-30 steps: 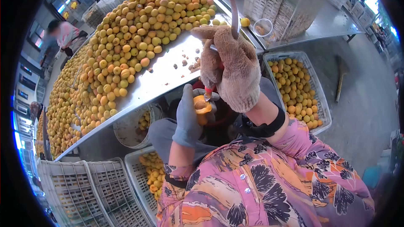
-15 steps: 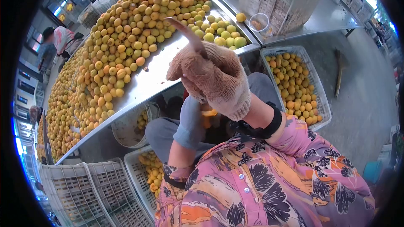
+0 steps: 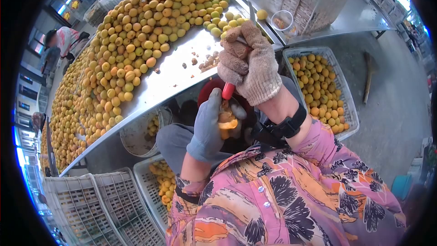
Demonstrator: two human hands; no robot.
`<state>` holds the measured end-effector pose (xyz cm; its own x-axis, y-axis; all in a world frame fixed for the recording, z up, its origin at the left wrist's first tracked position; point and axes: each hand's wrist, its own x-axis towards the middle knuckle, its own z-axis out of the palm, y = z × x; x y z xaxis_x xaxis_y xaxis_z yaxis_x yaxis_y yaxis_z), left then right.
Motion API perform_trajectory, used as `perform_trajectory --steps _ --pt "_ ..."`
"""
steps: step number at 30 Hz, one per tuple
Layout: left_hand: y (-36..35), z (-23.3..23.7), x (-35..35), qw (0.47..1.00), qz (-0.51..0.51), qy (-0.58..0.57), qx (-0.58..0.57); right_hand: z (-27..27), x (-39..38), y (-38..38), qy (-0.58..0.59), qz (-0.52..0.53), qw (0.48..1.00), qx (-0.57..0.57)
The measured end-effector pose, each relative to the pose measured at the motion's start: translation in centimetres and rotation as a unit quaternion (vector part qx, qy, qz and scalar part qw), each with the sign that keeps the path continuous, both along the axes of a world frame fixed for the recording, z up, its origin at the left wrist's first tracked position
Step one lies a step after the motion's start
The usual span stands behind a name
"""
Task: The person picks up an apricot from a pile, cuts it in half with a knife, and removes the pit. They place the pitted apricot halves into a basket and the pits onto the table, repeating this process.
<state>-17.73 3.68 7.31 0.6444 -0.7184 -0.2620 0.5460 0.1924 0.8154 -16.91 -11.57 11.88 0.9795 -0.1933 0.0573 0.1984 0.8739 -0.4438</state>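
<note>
My left hand (image 3: pixel 207 125), in a grey glove, holds a split-open apricot (image 3: pixel 226 125) with its orange flesh showing, low between my knees. Just above it is my right hand (image 3: pixel 250 59), in a brown knitted glove, closed around a red-handled tool (image 3: pixel 228 91). The red end points down at the opened fruit; the rest of the tool is mostly hidden by the fingers. Part of a red container (image 3: pixel 207 92) shows behind my hands. On the metal table edge beyond lie small brown pits (image 3: pixel 210 60).
A big heap of apricots (image 3: pixel 132 41) covers much of the metal table (image 3: pixel 175 59). Crates of apricots stand at right (image 3: pixel 350 109) and lower left (image 3: pixel 144 177). A white bucket (image 3: pixel 136 143) sits under the table. Another person (image 3: pixel 68 43) bends at the far left. A stick (image 3: pixel 367 79) lies on the floor.
My right hand has turned over, so the tool's pointed end no longer sticks up and its red end points down. My left hand has come into fuller view with the apricot, and the pits are uncovered.
</note>
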Motion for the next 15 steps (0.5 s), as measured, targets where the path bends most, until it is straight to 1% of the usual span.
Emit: perform_trajectory --steps 1,3,4,6,7,8,9,10,11,12,13,14,15 --pt "-0.1 0.2 -0.2 1.000 0.002 0.000 0.005 -0.4 0.2 -0.2 0.000 0.000 1.000 0.000" --pt "-0.2 0.3 -0.5 1.000 0.004 0.003 0.012 -1.2 0.4 -0.7 0.004 0.039 0.997 0.064" --pt "-0.2 0.2 -0.6 1.000 -0.005 0.018 0.003 -1.6 0.5 -0.7 0.004 0.038 0.997 0.063" --pt "-0.2 0.3 -0.8 0.999 -0.011 0.036 -0.006 -2.1 0.5 -0.7 0.016 0.066 0.992 0.104" --pt "-0.2 0.4 -1.0 0.997 -0.024 0.068 -0.036 -2.4 0.5 -0.7 0.018 0.067 0.992 0.105" --pt "-0.2 0.4 -1.1 0.992 -0.036 0.100 -0.066 -2.7 0.6 -0.6 0.016 0.120 0.977 0.176" --pt "-0.2 0.1 -1.0 0.992 -0.033 0.101 -0.066 -2.9 0.6 -0.5 0.013 0.173 0.954 0.246" --pt "-0.3 -0.5 -0.7 0.989 -0.049 0.094 -0.100 -3.1 0.4 -0.3 0.016 0.175 0.953 0.247" --pt "-0.3 -0.8 -0.4 0.985 -0.067 0.083 -0.135 -3.2 0.4 -0.1 0.039 0.141 0.967 0.209" --pt "-0.3 -0.7 -0.3 0.985 -0.065 0.080 -0.137 -3.0 0.6 0.0 0.062 0.109 0.978 0.170" --pt "-0.4 -0.4 -0.3 0.991 -0.040 0.076 -0.099 -2.9 0.6 -0.1 0.060 0.109 0.978 0.169" --pt "-0.5 -0.3 -0.2 0.996 -0.014 0.072 -0.060 -2.8 0.7 -0.5 0.078 0.075 0.980 0.169" --pt "-0.6 -0.2 0.0 0.996 -0.014 0.070 -0.060 -2.6 0.8 -0.9 0.096 0.041 0.980 0.168"
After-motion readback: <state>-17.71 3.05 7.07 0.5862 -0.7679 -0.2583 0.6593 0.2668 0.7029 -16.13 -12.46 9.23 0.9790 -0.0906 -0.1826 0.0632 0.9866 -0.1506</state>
